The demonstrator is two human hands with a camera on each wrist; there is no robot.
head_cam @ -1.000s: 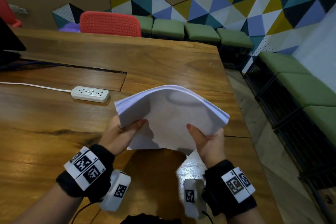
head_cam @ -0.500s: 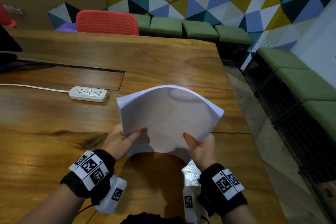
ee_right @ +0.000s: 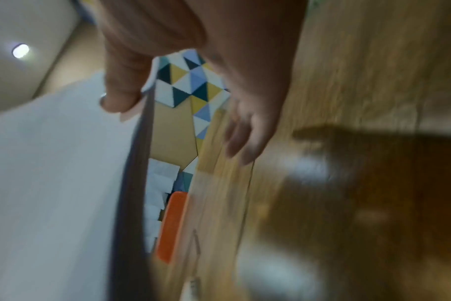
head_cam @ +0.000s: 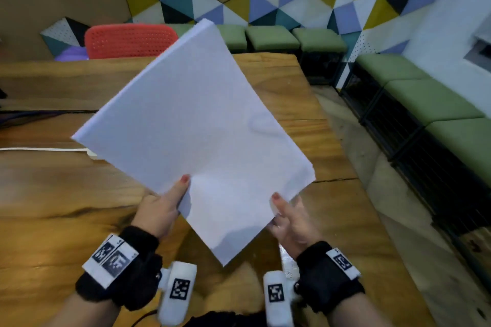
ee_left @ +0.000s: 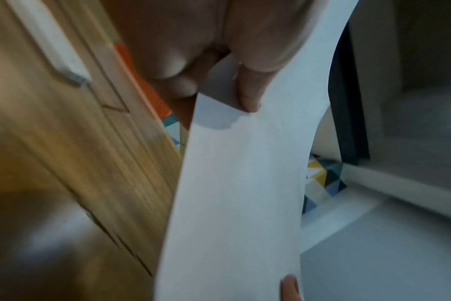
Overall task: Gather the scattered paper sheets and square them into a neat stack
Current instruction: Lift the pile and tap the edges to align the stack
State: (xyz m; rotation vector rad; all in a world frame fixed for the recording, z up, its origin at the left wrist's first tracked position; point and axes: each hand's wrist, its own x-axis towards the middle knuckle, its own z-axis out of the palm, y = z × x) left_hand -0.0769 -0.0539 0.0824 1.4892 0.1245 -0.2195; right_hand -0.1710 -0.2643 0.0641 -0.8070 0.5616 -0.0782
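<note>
A thick stack of white paper sheets (head_cam: 196,127) is held up above the wooden table (head_cam: 53,194), tilted toward me with one corner pointing down. My left hand (head_cam: 162,207) pinches its lower left edge, thumb on the face and fingers curled behind, as the left wrist view shows on the paper stack (ee_left: 240,193). My right hand (head_cam: 289,220) is at the lower right edge. Its thumb lies on the sheet face of the paper stack (ee_right: 52,183), while its other fingers (ee_right: 245,132) are spread out, clear of the paper.
A white cord (head_cam: 39,149) runs across the table to a power strip mostly hidden behind the paper. A red chair (head_cam: 130,40) and green stools (head_cam: 273,40) stand beyond the far edge. Green benches (head_cam: 438,103) line the right wall past the table's right edge.
The stack was bowed low over the table; now it is lifted, flat and turned with one corner pointing down. The right hand's fingers have come away from the back of the paper.
</note>
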